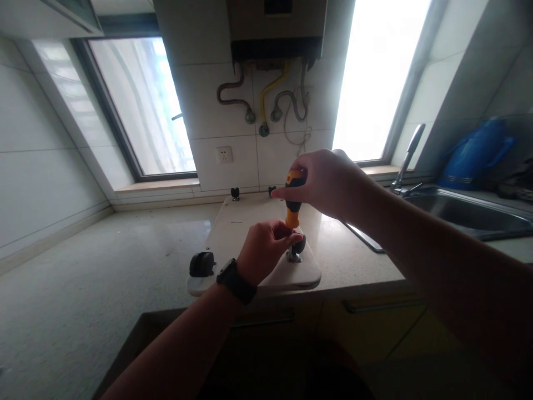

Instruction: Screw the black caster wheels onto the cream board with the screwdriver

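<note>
A white board with rounded corners (pixel 237 228) lies flat on the counter, black caster wheels fixed near its corners. My right hand (pixel 325 183) is closed round the yellow and black handle of a screwdriver (pixel 293 205), held upright with its tip down. Just below the handle, my left hand (pixel 268 247) pinches at the screwdriver's lower end, beside the near right caster (pixel 298 245); what its fingertips hold is hidden. Another caster (pixel 202 264) sits at the near left corner, and a smaller-looking caster (pixel 235 193) at the far left. The far right caster (pixel 272 191) is partly behind my right fingers.
A sink (pixel 466 211) with a faucet (pixel 406 161) is on the right, a blue jug (pixel 477 153) behind it. The stone counter (pixel 104 278) extends left. A water heater (pixel 277 33) with pipes hangs on the tiled wall above a socket (pixel 224 154). Drawer handles (pixel 383 304) line the counter's front.
</note>
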A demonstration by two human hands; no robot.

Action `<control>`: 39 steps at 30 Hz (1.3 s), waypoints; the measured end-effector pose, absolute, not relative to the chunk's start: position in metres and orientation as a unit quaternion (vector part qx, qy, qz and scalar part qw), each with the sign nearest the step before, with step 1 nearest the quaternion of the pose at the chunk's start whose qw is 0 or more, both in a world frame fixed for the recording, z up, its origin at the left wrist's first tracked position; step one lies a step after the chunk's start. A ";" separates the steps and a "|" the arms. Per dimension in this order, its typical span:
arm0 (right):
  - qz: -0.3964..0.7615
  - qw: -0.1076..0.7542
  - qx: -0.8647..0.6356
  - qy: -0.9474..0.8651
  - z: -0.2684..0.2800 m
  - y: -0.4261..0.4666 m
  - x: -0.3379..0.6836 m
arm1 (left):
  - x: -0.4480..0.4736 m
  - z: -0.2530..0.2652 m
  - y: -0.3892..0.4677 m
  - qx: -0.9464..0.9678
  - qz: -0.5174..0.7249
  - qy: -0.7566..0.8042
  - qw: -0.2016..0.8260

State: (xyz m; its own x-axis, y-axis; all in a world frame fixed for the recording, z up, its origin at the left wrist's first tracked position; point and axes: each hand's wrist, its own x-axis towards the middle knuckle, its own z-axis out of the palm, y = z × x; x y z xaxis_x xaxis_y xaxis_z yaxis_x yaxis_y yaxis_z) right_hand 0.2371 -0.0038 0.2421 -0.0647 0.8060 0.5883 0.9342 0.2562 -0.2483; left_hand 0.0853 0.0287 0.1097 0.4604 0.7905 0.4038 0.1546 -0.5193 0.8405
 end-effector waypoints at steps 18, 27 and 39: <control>-0.042 0.386 -0.583 -0.714 0.224 0.009 0.241 | 0.090 0.106 0.028 0.786 0.423 0.334 0.304; -0.002 0.432 -0.549 -0.716 0.206 0.009 0.250 | 0.083 0.101 0.016 0.847 0.407 0.298 0.166; 0.078 0.605 -0.452 -0.651 0.204 -0.032 0.266 | 0.033 0.080 -0.005 0.924 0.247 0.283 -0.075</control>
